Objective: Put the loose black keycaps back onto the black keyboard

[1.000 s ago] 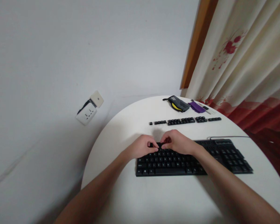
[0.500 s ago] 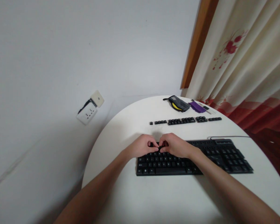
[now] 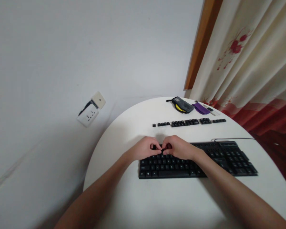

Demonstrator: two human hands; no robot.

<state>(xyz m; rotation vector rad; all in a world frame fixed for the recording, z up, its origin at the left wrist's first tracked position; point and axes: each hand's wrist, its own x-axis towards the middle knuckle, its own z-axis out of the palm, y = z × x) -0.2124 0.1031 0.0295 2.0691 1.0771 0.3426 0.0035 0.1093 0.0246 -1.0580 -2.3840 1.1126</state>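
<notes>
A black computer keyboard (image 3: 173,174) lies on the white round table, its number pad to the right. Over its upper left part, my left hand (image 3: 145,148) and my right hand (image 3: 180,147) meet fingertip to fingertip. Thumb and forefinger of each are closed in a pinch on a small black keycap (image 3: 162,151) between them, at the level of the keys. The fingers hide much of the keycap and the keys beneath. Beyond the keyboard, several loose black keycaps (image 3: 192,122) stand in a row of small groups, with one single keycap (image 3: 153,125) at the left end.
A grey pouch with a yellow part (image 3: 182,105) and a purple cloth (image 3: 201,108) lie at the table's back edge. The keyboard's cable (image 3: 233,139) runs right. A wall with a socket (image 3: 87,115) borders the left; a curtain (image 3: 243,76) hangs at right.
Both hands keep their pinch at the same spot on the keyboard. The whole view has shifted very slightly; nothing else visibly differs.
</notes>
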